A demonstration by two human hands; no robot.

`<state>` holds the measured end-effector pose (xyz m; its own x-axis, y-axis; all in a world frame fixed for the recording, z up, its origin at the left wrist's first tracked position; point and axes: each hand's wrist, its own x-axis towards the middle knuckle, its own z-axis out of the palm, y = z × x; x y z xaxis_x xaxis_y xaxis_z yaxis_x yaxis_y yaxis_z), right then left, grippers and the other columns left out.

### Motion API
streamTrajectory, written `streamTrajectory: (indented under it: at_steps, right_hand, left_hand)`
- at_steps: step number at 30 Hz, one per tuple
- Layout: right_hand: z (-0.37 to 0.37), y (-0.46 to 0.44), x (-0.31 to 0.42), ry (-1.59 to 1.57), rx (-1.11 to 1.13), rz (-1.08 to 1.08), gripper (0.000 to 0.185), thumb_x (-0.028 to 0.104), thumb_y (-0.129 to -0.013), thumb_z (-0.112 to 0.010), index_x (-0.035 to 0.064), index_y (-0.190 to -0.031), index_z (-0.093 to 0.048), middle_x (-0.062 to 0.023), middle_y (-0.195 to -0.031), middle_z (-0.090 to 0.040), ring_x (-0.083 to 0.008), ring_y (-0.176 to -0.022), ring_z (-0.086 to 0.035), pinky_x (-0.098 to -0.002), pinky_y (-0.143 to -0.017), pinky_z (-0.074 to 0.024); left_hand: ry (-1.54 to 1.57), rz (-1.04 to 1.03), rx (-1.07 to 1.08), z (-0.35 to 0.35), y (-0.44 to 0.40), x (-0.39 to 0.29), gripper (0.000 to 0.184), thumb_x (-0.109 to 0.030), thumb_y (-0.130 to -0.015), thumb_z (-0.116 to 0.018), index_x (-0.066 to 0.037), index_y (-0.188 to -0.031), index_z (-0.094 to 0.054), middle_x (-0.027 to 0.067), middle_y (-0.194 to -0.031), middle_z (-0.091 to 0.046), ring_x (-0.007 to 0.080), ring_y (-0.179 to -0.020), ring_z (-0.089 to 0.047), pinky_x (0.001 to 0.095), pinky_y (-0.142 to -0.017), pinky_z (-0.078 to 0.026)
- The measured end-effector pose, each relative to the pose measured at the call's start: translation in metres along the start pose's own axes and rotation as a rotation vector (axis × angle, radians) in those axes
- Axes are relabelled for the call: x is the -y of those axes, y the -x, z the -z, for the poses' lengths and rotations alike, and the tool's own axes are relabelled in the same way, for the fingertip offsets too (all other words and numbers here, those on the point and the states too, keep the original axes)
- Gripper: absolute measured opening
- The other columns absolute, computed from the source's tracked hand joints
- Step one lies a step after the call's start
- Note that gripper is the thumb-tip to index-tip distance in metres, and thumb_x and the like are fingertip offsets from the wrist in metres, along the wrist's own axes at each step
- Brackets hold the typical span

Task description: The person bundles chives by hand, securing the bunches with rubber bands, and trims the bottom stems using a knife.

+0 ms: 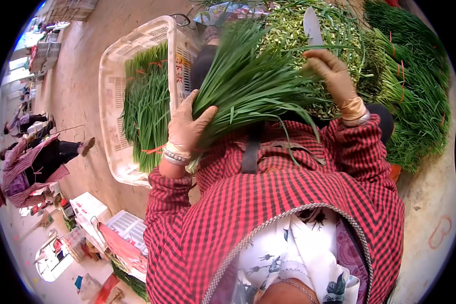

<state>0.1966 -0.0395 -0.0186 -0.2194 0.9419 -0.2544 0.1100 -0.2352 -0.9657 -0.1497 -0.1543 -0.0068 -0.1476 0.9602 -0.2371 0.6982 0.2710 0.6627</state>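
Observation:
My left hand [187, 124], in a thin glove, is wrapped round the lower part of a loose bunch of garlic chives [253, 81]. The long green leaves fan out up and to the right across my lap. To the right of the leaf tips, my gloved right hand [334, 81] is raised with its fingers curled together. A leaf runs close by its fingertips; whether they pinch it is unclear. Just beyond that hand, a knife blade [312, 28] lies on a heap of cut stem pieces and trimmings [283, 25].
A white plastic crate [109, 96] on my left holds chive bunches [147, 101] tied with red bands. More banded bunches [410, 86] are piled at right. Behind at left, people [35, 162] are on the floor area, near white boxes [88, 210] and another crate [126, 230].

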Motion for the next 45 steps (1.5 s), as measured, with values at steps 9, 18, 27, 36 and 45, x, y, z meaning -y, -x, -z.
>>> streamTrajectory:
  at_steps: [9,18,27,36,45]
  right_hand:
    - [-0.058,0.015,0.058,0.771,0.068,0.972,0.038,0.02,-0.084,-0.069,0.0021,-0.117,-0.063,-0.0159,-0.11,-0.067,-0.0291,-0.097,-0.066,-0.0356,-0.087,-0.0525]
    - [-0.091,0.058,-0.002,0.868,0.559,0.514,0.046,0.022,-0.082,-0.064,0.0094,-0.124,-0.052,-0.01,-0.096,-0.062,-0.0319,-0.09,-0.064,-0.0426,-0.074,-0.0526]
    - [-0.034,0.044,0.039,0.429,0.325,0.436,0.021,0.019,-0.087,-0.07,0.0045,-0.103,-0.07,-0.0099,-0.093,-0.071,-0.0205,-0.084,-0.068,-0.0302,-0.072,-0.0538]
    - [0.016,0.021,0.068,0.093,-0.154,0.432,0.021,0.016,-0.097,-0.06,0.0036,-0.111,-0.068,-0.0066,-0.097,-0.072,-0.0123,-0.084,-0.068,-0.0258,-0.077,-0.0553]
    - [-0.116,0.05,0.068,1.079,0.663,0.818,0.096,0.034,-0.065,-0.081,0.0053,-0.145,-0.036,-0.0166,-0.147,-0.039,-0.0329,-0.142,-0.03,-0.0478,-0.119,-0.0185]
  left_hand:
    - [0.065,-0.089,0.072,-0.009,-0.012,0.001,0.079,-0.047,-0.072,-0.08,0.001,-0.13,-0.054,0.0213,-0.119,-0.061,0.0331,-0.113,-0.058,0.038,-0.098,-0.044]
    - [0.513,0.008,0.084,-0.022,-0.016,0.017,0.043,-0.032,-0.086,-0.074,0.002,-0.11,-0.064,0.0115,-0.1,-0.063,0.0209,-0.093,-0.06,0.0334,-0.084,-0.048]
    - [-0.139,-0.516,0.123,-0.011,0.024,-0.041,0.077,-0.033,-0.073,-0.08,-0.01,-0.14,-0.049,0.0176,-0.132,-0.055,0.0347,-0.116,-0.056,0.04,-0.1,-0.045]
    - [-0.25,-0.59,0.111,-0.019,0.045,-0.041,0.072,-0.032,-0.066,-0.082,-0.021,-0.133,-0.058,0.0156,-0.137,-0.051,0.0369,-0.117,-0.056,0.0445,-0.098,-0.047]
    - [-0.134,-0.611,0.046,-0.01,0.017,-0.027,0.078,-0.038,-0.074,-0.077,-0.001,-0.136,-0.047,0.0198,-0.136,-0.051,0.036,-0.12,-0.053,0.0426,-0.101,-0.042]
